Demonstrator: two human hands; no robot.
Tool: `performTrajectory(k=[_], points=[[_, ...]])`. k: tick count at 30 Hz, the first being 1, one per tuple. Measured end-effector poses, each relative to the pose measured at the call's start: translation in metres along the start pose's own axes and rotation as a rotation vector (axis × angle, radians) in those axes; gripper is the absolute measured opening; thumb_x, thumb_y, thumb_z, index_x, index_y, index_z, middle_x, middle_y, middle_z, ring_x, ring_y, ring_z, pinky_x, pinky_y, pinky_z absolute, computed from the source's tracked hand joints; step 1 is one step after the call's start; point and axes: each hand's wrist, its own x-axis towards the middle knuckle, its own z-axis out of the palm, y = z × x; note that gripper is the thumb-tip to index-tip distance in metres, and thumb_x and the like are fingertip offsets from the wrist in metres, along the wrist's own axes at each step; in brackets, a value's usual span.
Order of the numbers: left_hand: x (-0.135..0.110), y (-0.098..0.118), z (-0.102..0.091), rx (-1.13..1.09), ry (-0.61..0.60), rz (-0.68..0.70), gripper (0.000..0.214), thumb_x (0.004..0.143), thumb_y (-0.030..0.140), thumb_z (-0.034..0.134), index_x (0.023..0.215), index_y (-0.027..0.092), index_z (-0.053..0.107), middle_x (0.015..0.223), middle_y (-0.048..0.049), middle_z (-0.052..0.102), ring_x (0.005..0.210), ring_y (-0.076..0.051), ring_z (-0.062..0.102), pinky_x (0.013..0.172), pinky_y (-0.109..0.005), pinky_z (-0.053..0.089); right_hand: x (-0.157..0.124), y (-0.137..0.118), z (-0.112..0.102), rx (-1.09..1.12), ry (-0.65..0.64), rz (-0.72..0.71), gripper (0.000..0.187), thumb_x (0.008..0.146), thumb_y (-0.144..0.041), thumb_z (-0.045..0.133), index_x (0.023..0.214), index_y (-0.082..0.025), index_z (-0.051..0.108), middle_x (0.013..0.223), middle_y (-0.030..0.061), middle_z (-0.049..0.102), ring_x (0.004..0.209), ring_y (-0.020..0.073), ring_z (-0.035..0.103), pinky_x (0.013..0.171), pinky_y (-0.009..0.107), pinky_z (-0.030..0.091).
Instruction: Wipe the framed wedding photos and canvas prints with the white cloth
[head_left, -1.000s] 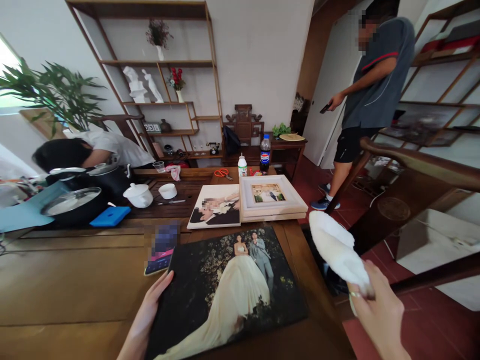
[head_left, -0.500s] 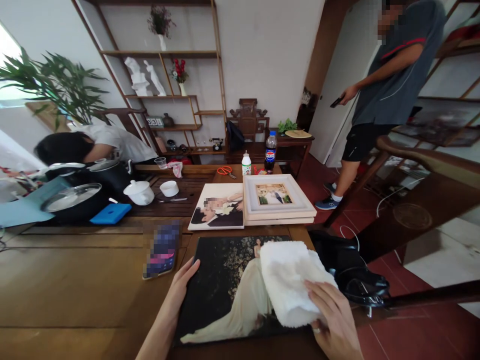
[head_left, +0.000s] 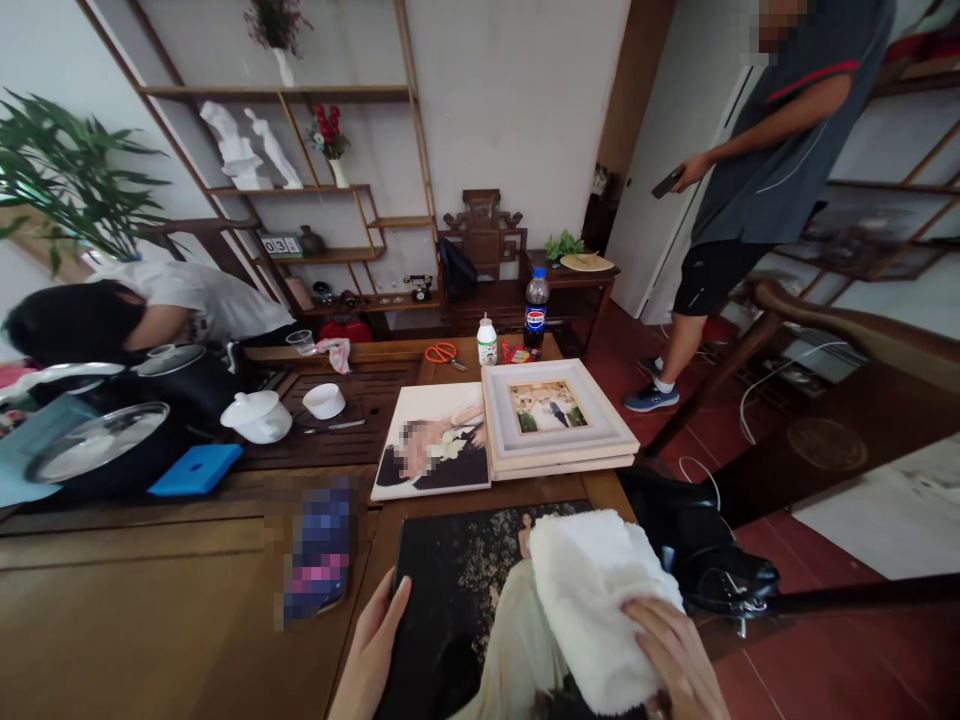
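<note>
A dark photo panel (head_left: 439, 570) with a figure in a long pale dress lies at the near edge of the wooden table. My left hand (head_left: 375, 640) grips its left edge, thumb on top and the other fingers partly hidden. Over the panel's right part sits a folded white fluffy towel (head_left: 600, 590), covering some of the picture. My right hand (head_left: 675, 650) is closed on the towel's lower right side, fingers bent over it. Just beyond the panel are a white-edged photo print (head_left: 442, 450) and a white picture frame (head_left: 555, 415), which rests on another flat piece.
Left of the panel lies a phone (head_left: 319, 550). Farther off are a blue block (head_left: 196, 470), a lidded white bowl (head_left: 256, 418), orange scissors (head_left: 441, 353) and a cola bottle (head_left: 535, 310). A person (head_left: 780, 160) stands at right; another person (head_left: 187, 300) leans over at left.
The panel, towel and both my hands sit lower in the picture, and the table things look slightly nearer. Both hands keep their hold. The standing person's hand is a little higher.
</note>
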Motion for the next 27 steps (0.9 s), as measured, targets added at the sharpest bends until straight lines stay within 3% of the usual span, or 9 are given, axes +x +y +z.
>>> performTrajectory(k=[4, 8, 11, 14, 19, 24, 27], points=[[0.007, -0.007, -0.004, 0.054, -0.128, 0.148, 0.041, 0.073, 0.031, 0.073, 0.110, 0.018, 0.061, 0.122, -0.0079, 0.063, 0.122, -0.025, 0.052, 0.096, -0.024, 0.045, -0.008, 0.005, 0.004, -0.039, -0.003, -0.033, 0.046, 0.074, -0.017, 0.049, 0.120, -0.018, 0.050, 0.107, 0.0109, 0.065, 0.099, 0.0280, 0.060, 0.076, 0.040, 0.052], [0.018, -0.018, -0.008, 0.130, -0.158, 0.316, 0.048, 0.071, 0.036, 0.074, 0.112, 0.018, 0.058, 0.121, -0.0070, 0.062, 0.124, -0.025, 0.050, 0.097, -0.022, 0.043, -0.014, 0.006, 0.006, -0.049, -0.015, -0.051, 0.048, 0.076, -0.016, 0.049, 0.123, -0.019, 0.048, 0.111, 0.0104, 0.064, 0.104, 0.0280, 0.058, 0.081, 0.042, 0.051], [0.018, -0.023, -0.010, 0.217, -0.203, 0.374, 0.060, 0.072, 0.041, 0.071, 0.124, 0.021, 0.048, 0.125, -0.0071, 0.059, 0.124, -0.026, 0.049, 0.102, -0.031, 0.042, -0.007, -0.002, 0.003, -0.051, -0.032, -0.061, 0.034, 0.077, -0.014, 0.048, 0.110, -0.020, 0.055, 0.112, 0.0095, 0.064, 0.103, 0.0273, 0.058, 0.082, 0.044, 0.050], [0.015, -0.024, -0.010, 0.310, -0.307, 0.422, 0.074, 0.070, 0.039, 0.073, 0.133, 0.022, 0.037, 0.130, -0.0092, 0.056, 0.120, -0.028, 0.053, 0.100, -0.040, 0.045, 0.006, -0.014, -0.002, -0.017, 0.042, -0.086, 0.027, 0.077, -0.005, 0.043, 0.089, -0.022, 0.060, 0.108, 0.0067, 0.066, 0.093, 0.0235, 0.060, 0.077, 0.041, 0.050], [0.017, -0.024, -0.009, 0.367, -0.451, 0.526, 0.077, 0.069, 0.036, 0.074, 0.133, 0.015, 0.037, 0.131, -0.0132, 0.055, 0.120, -0.028, 0.053, 0.104, -0.041, 0.042, 0.015, -0.031, -0.007, -0.002, 0.083, 0.031, 0.033, 0.082, -0.015, 0.048, 0.113, -0.023, 0.057, 0.099, 0.0060, 0.066, 0.088, 0.0216, 0.062, 0.074, 0.034, 0.053], [0.017, -0.025, -0.013, 0.381, -0.559, 0.570, 0.068, 0.072, 0.038, 0.071, 0.130, 0.017, 0.043, 0.131, -0.0102, 0.057, 0.117, -0.027, 0.056, 0.102, -0.042, 0.044, 0.012, -0.036, -0.018, -0.113, -0.062, -0.219, 0.046, 0.076, -0.003, 0.051, 0.112, -0.031, 0.059, 0.121, 0.0071, 0.056, 0.107, 0.0254, 0.053, 0.083, 0.040, 0.049], [0.016, -0.025, -0.015, 0.408, -0.570, 0.599, 0.065, 0.071, 0.039, 0.072, 0.126, 0.015, 0.048, 0.125, -0.0103, 0.061, 0.113, -0.028, 0.059, 0.099, -0.043, 0.046, 0.016, -0.040, -0.026, -0.134, -0.172, -0.204, 0.044, 0.066, -0.003, 0.054, 0.103, -0.025, 0.061, 0.112, 0.0100, 0.055, 0.101, 0.0282, 0.051, 0.088, 0.050, 0.045]])
